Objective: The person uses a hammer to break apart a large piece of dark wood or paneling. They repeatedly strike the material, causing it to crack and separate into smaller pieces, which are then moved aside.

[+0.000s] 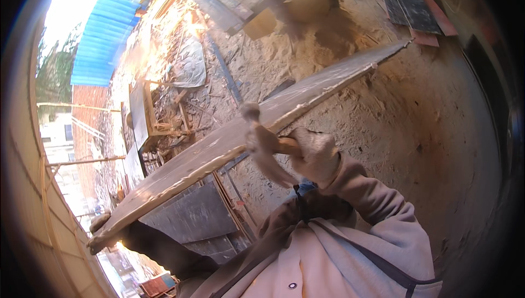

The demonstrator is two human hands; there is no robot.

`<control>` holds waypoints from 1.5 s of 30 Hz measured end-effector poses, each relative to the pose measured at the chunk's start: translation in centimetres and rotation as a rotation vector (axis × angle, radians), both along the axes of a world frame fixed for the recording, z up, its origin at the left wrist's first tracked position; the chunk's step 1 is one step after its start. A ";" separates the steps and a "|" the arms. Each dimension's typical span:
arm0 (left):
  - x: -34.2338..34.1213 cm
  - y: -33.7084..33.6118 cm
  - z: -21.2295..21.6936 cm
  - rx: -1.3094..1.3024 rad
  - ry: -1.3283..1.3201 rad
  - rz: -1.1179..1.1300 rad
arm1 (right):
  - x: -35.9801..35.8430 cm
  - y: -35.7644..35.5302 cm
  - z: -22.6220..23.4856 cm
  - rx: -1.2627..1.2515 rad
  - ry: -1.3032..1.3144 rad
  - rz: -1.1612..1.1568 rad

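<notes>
My right hand (pixel 320 153), in a pale work glove, is closed around the wooden handle of a claw hammer (pixel 261 139). The hammer's head is slightly blurred and overlaps the near edge of a long grey board (pixel 202 147); whether it touches the board I cannot tell. The board runs slantwise from lower left to upper right, with rough, pale lumps along its edge. My left arm reaches to the board's lower-left end, where the fingers of my left hand (pixel 100 221) curl over its top. The rest of that hand is hidden behind the board.
Sandy, littered ground lies around me. Dark panels (pixel 188 210) lean below the board. A wooden frame (pixel 143 114) and scrap wood stand at left, near a blue corrugated sheet (pixel 109 27). A large box-like object (pixel 290 0) stands ahead, with dark sheets (pixel 407 2) at upper right.
</notes>
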State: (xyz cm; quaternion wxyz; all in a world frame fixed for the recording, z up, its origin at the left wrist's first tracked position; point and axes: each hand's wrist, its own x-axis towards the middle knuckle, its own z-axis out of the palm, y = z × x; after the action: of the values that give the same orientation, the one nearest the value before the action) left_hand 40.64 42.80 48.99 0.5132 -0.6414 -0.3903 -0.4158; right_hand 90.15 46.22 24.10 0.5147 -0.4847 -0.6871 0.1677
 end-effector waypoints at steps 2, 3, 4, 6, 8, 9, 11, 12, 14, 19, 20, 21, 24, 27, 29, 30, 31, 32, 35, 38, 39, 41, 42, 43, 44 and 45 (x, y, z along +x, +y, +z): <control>-1.2 0.0 -1.2 0.003 -0.287 -0.110 | 1.6 0.8 -3.7 0.053 -0.045 -0.094; -1.5 -0.1 -1.8 0.006 -0.261 -0.067 | 4.2 1.3 -6.7 -0.233 0.000 -0.164; -2.7 -0.5 -2.7 0.029 -0.322 -0.041 | 7.5 2.1 -9.8 -0.516 0.034 -0.241; -5.9 -2.6 -3.9 0.056 -0.440 0.018 | 8.3 3.8 -4.9 -1.071 0.167 -0.489; -8.4 -2.8 -7.4 0.070 -0.605 0.008 | 11.8 5.8 -12.3 -0.739 -0.085 -0.592; -9.7 -3.4 -9.9 0.072 -0.678 0.022 | 9.3 5.4 -11.4 -0.631 -0.109 -0.543; -11.9 -4.2 -12.1 0.079 -0.765 0.029 | 0.7 1.6 -7.6 -0.424 -0.086 -0.411; -12.9 -4.4 -13.3 0.076 -0.805 0.024 | -3.7 -0.2 -6.4 -0.412 -0.037 -0.207; -14.8 -4.6 -16.6 0.068 -0.903 -0.010 | -12.7 -3.4 -4.6 -0.308 -0.070 0.130; -22.6 -9.2 -27.1 0.060 -1.136 -0.116 | -31.7 -7.2 3.6 -0.390 -0.099 0.561; -19.7 -8.6 -28.2 -0.048 -1.141 -0.231 | -33.0 -7.1 3.4 -0.392 -0.181 0.571; -18.0 -9.6 -29.0 -0.112 -1.152 -0.074 | -34.1 -7.3 1.5 -0.486 -0.244 0.547; -20.1 -10.5 -32.5 -0.106 -1.091 -0.247 | -34.6 -7.6 -4.6 -0.300 -0.264 0.411; -16.2 -9.9 -33.4 -0.124 -1.124 -0.537 | -32.0 -7.5 -4.9 -0.270 -0.275 0.339; -22.0 -9.0 -34.4 -0.189 -0.582 -0.239 | -32.3 -5.8 -4.7 -0.220 -0.224 0.280; -25.2 -8.9 -34.8 -0.162 -0.319 -0.126 | -31.7 -5.7 -4.1 -0.325 -0.202 0.238; -22.0 -7.9 -35.2 0.074 -0.188 0.451 | -30.4 -5.2 -3.7 -0.423 -0.208 0.175; -19.8 -6.9 -34.2 0.164 -0.156 0.678 | -28.9 -4.7 -2.2 -0.596 -0.214 0.080; -16.9 -5.7 -31.9 0.136 -0.177 0.759 | -29.7 -5.1 -3.1 -0.400 -0.321 0.151; -15.6 -8.1 -27.4 -0.253 -0.402 0.204 | -38.5 -8.7 3.2 -0.430 -0.427 0.449; -14.2 -9.6 -24.5 -0.427 -0.446 0.045 | -41.8 -9.6 4.9 -0.206 -0.592 0.573; -13.1 -11.3 -23.9 -0.611 -0.752 -0.255 | -48.8 -11.6 7.1 -0.343 -0.530 0.620; -13.8 -12.2 -25.0 -0.614 -0.991 -0.384 | -49.5 -11.8 7.6 -0.366 -0.479 0.756; -13.4 -12.1 -27.0 -0.594 -1.258 -0.571 | -48.9 -11.1 6.6 -0.301 -0.559 0.701; -12.8 -11.9 -28.9 -0.571 -1.522 -0.764 | -48.1 -10.6 5.7 -0.238 -0.640 0.647; -14.1 -13.5 -30.9 -0.555 -1.772 -0.859 | -48.8 -11.8 5.0 -0.330 -0.558 0.641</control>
State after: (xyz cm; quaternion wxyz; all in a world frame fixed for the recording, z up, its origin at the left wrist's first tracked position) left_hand 26.51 29.30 18.07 -0.3190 -0.2853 -0.4491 -0.7843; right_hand 41.33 34.39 29.09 0.1480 -0.3499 -0.8788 0.2887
